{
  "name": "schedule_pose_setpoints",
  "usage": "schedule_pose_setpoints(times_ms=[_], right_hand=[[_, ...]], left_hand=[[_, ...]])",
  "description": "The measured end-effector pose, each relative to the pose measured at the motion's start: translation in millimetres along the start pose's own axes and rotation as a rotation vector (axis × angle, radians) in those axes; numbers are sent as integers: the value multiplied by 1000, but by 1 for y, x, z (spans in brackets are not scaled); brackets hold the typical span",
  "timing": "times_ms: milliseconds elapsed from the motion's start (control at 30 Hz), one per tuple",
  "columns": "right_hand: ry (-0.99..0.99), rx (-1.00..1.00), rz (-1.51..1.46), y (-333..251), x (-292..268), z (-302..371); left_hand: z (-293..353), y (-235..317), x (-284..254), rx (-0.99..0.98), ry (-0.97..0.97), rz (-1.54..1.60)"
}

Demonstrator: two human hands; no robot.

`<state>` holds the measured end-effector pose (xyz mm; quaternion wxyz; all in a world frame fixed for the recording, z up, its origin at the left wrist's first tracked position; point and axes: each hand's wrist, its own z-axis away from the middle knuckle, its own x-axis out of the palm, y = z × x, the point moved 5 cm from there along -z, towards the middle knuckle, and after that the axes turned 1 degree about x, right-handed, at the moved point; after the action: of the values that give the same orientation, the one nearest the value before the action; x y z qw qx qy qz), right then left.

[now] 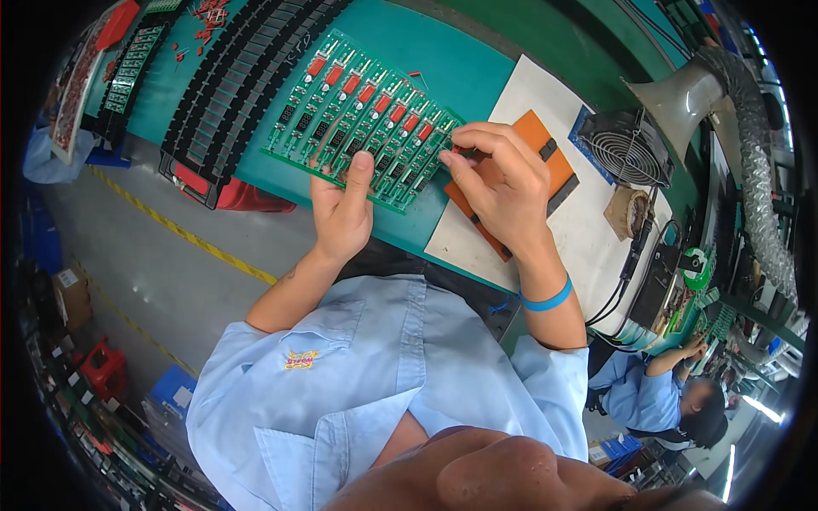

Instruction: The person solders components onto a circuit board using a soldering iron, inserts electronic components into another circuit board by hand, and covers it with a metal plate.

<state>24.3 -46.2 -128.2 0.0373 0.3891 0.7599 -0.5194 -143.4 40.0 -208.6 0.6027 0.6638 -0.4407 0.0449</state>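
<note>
A green circuit board panel (362, 128) is tilted in front of me, made of several narrow strips side by side. Each strip carries a dark digit display, and a row of red box-shaped components (382, 103) crosses the panel. My left hand (343, 209) grips the panel's near edge, thumb on top and fingers underneath, mostly hidden. At the right end of the panel, my right hand (503, 175) pinches thumb and forefinger together. A bit of red shows between these fingertips, apparently another red component at the last strip; the fingers partly cover it.
Black slotted racks (247, 77) curve across the green bench at left. Loose red components (209, 19) lie beyond them. An orange board (554, 157) with black clips rests on a white sheet at right, near a fan (626, 146) and a duct funnel (677, 94). Another person (652, 396) works at lower right.
</note>
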Motion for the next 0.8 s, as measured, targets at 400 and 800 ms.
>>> schedule_pose_setpoints(times_ms=[400,800], right_hand=[[22,18,-15,0,0,0],[14,-37,5,-1,2,1]], left_hand=[[-1,0,-2,1,-23,-20],[-2,0,2,9,19,46]])
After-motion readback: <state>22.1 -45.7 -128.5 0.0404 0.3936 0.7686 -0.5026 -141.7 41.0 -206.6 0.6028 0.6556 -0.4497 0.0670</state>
